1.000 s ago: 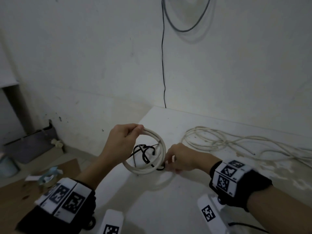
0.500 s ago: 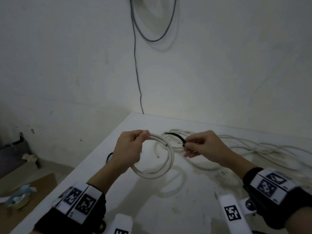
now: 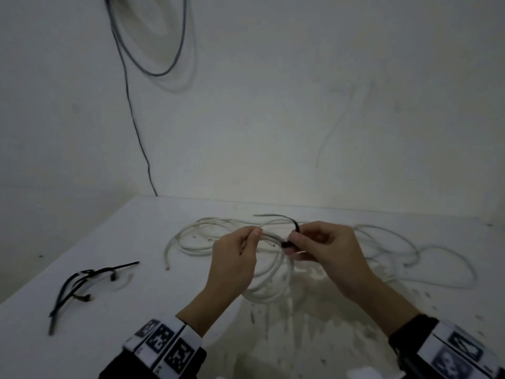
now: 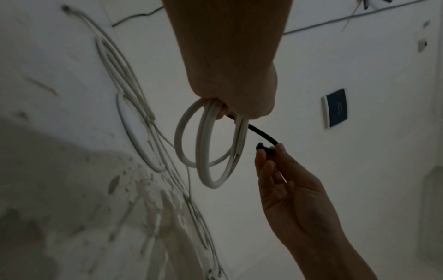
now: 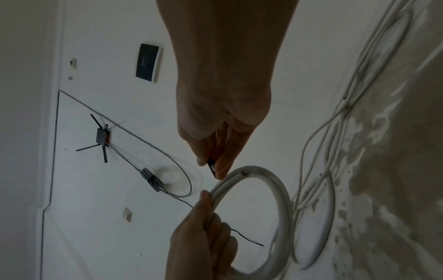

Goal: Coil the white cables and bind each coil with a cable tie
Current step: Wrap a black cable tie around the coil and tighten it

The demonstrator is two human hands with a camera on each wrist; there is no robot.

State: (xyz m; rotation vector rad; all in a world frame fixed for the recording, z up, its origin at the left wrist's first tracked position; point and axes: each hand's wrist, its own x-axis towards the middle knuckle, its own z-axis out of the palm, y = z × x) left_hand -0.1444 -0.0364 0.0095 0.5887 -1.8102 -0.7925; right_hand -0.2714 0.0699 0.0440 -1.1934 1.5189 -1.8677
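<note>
Pinching the coil (image 3: 269, 292) up over the table (image 3: 164, 310) in my left hand (image 3: 232, 265) and the black tie (image 3: 295, 228) in my right hand (image 3: 330, 258), I should loop it around every strand and pull snug, with spare ties (image 3: 79, 283) nearby, loose cable (image 3: 396, 250) behind, and no boxes around.

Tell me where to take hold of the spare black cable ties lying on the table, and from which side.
Take the spare ties at the middle of the bunch, where the strands cross and cluster. Come from above with the left hand, which is nearer; it would first have to let go of the white coil. The loose tails splay outward, so a grip near the ends would likely catch only one.
</note>
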